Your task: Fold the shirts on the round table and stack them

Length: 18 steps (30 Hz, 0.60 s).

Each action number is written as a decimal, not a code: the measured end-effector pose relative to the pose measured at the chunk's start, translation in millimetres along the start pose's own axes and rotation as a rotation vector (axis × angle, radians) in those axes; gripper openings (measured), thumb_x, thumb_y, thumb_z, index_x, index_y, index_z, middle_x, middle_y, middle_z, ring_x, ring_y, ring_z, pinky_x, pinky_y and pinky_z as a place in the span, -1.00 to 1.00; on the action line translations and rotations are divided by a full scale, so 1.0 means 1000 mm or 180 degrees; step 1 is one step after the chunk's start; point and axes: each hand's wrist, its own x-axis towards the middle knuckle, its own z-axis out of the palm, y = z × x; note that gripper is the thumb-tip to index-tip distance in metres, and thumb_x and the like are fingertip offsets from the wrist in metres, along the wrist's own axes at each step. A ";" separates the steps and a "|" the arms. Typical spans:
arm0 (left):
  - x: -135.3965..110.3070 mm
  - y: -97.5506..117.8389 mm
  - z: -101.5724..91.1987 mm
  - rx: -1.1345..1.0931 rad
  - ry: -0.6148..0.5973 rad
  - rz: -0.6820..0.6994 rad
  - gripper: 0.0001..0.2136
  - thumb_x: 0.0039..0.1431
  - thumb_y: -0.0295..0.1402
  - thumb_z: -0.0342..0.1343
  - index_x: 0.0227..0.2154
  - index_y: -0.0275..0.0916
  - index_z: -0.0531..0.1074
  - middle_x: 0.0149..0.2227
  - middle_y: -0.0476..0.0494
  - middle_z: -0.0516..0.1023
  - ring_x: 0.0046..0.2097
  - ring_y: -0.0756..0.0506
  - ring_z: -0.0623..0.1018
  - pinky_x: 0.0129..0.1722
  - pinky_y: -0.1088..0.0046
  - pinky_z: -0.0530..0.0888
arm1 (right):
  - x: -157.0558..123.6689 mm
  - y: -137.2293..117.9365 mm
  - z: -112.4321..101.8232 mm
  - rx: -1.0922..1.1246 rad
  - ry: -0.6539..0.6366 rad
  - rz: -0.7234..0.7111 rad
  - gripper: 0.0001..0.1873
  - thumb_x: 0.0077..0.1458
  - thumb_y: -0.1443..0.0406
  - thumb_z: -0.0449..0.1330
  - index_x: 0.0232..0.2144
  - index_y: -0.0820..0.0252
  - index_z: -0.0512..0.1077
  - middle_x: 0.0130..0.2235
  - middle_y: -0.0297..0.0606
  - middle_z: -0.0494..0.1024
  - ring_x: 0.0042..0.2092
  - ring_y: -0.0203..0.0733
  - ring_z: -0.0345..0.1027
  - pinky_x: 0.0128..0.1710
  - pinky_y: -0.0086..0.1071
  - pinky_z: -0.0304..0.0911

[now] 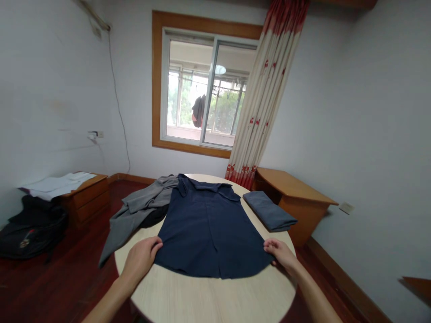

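A navy shirt [205, 229] lies spread on the round table [202, 300], its collar end away from me and its curved hem toward me. My left hand [143, 255] pinches the shirt's left edge near the hem. On the opposite edge, my right hand [279, 253] grips the fabric between thumb and fingers. To the right of the shirt is a folded blue-grey garment [269, 211]. Crumpled grey clothing [141, 204] lies on the left, partly hanging over the table's edge, with a black piece [155, 216] beside it.
A wooden desk [296, 188] stands behind the table on the right, next to a patterned curtain [259, 103]. At the left are a drawer cabinet [89, 197] with papers [60, 183] on top and a black bag [32, 229] on the floor.
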 end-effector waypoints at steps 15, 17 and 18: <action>-0.007 0.044 -0.053 0.0380 -0.1120 0.0654 -0.80 0.01 -0.14 0.25 -0.30 -0.02 0.64 -0.26 -0.13 0.65 -0.14 -0.28 0.60 -0.14 0.27 0.44 | -0.052 -0.055 -0.016 -0.2697 -0.0363 -0.0119 -0.68 -0.18 0.32 0.38 -0.26 0.12 0.59 -0.20 -0.04 0.64 -0.15 0.08 0.52 -0.13 -0.21 0.35; 0.013 0.080 -0.029 0.0334 -0.1111 0.1177 -0.72 0.17 -0.12 0.13 -0.15 -0.07 0.62 -0.12 -0.21 0.64 -0.04 -0.30 0.58 -0.04 0.21 0.45 | -0.037 -0.076 0.029 -0.2773 -0.0246 -0.0796 -0.59 0.00 0.23 0.32 -0.05 0.15 0.55 0.04 0.02 0.57 0.06 0.11 0.45 0.07 -0.18 0.29; 0.025 0.098 -0.014 0.0364 -0.1187 0.1325 -0.66 0.24 -0.11 0.06 -0.07 -0.12 0.59 -0.04 -0.26 0.61 0.02 -0.31 0.56 0.00 0.18 0.45 | -0.028 -0.085 0.055 -0.2741 -0.0375 -0.1160 -0.54 0.10 0.20 0.26 0.05 0.18 0.50 0.14 0.01 0.50 0.14 0.07 0.40 0.15 -0.19 0.23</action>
